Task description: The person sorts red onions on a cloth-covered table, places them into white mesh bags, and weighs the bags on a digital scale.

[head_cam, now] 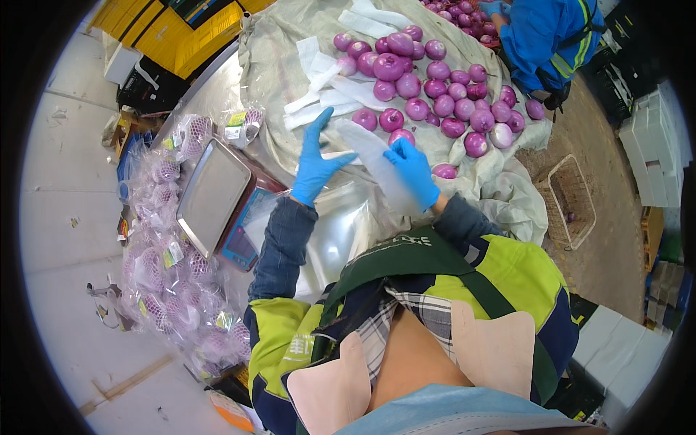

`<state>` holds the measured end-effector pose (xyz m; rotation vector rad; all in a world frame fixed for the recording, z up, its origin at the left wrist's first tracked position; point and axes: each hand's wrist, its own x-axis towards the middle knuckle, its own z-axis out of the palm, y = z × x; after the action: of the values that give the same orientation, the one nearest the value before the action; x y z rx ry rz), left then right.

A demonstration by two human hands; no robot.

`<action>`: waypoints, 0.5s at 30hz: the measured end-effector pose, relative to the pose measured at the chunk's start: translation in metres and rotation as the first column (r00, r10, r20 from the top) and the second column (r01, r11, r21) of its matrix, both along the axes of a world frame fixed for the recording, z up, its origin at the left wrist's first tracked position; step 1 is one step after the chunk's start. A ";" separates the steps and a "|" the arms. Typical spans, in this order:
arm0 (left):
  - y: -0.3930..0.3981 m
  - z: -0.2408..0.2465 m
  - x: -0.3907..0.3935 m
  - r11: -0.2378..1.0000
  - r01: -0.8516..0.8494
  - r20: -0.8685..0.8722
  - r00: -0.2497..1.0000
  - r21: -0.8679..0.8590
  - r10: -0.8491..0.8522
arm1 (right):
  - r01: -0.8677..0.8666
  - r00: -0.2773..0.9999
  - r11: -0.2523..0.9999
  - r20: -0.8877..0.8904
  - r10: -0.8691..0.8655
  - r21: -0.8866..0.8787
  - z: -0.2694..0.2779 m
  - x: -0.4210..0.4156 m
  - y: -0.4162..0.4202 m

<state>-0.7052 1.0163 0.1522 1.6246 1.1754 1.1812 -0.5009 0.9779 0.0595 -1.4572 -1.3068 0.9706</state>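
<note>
My right hand [416, 171], in a blue glove, pinches a flat white strip of soft netting or foam [365, 145] over the table. The strip's lower part blurs beside the hand. My left hand [315, 166], gloved too, is to the left of it with thumb and fingers spread apart and nothing gripped. Its thumb tip points at the strip; whether they touch I cannot tell. Just beyond the hands lie several peeled purple onions [390, 66] on a pale cloth [272, 60]. More white strips [331, 89] lie loosely to their left. Clear plastic bags [340, 217] are below my hands.
A scale [215, 198] with a metal pan stands to the left, beside a heap of bagged, netted onions [174, 272]. Yellow crates [190, 43] are at the back left. At upper right is a co-worker in blue [544, 41]. A basket [568, 204] stands on the floor.
</note>
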 end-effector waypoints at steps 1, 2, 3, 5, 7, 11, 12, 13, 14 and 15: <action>-0.007 0.009 0.013 1.000 -0.011 0.082 0.997 0.029 0.008 | -0.034 0.999 0.999 -0.013 0.034 0.042 0.008 -0.001 -0.006; -0.008 0.013 0.019 1.000 0.015 0.096 0.995 -0.002 -0.015 | -0.074 0.997 0.994 -0.030 0.077 0.080 0.018 -0.004 -0.013; -0.001 0.009 0.019 0.999 -0.006 0.172 0.985 -0.032 0.012 | -0.115 0.992 0.986 -0.045 0.121 0.119 0.023 -0.004 -0.016; 0.019 0.003 0.016 0.995 -0.037 0.331 0.941 -0.092 0.065 | -0.248 0.887 0.968 -0.391 0.247 0.048 0.035 0.005 -0.009; 0.022 0.013 0.018 0.985 -0.042 0.604 0.785 -0.164 0.135 | -0.385 0.414 0.920 -0.904 0.104 -0.071 0.062 0.015 0.002; 0.012 -0.050 0.049 0.927 0.047 0.330 0.940 -0.373 0.085 | -0.335 0.595 0.941 -0.762 0.258 0.057 0.037 0.008 0.021; 0.007 -0.077 0.057 0.943 0.029 0.301 0.950 -0.332 0.077 | -0.422 0.683 0.906 -0.655 0.323 0.007 0.030 0.013 0.022; -0.005 -0.059 0.079 0.927 -0.010 0.242 0.964 -0.374 0.108 | -0.322 0.630 0.945 -0.757 0.175 -0.050 0.035 0.009 0.020; 0.002 -0.071 0.077 0.995 -0.057 0.058 0.996 -0.084 0.062 | -0.337 0.662 0.938 -0.728 0.177 -0.079 0.013 0.013 0.025; 0.009 -0.084 0.074 0.975 -0.040 -0.134 0.989 0.217 0.070 | -0.350 0.693 0.931 -0.698 0.180 -0.108 -0.009 0.020 0.031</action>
<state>-0.6310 1.0258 0.0684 1.8736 1.2220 1.2817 -0.4813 1.0089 0.0508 -0.9088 -0.8686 1.7128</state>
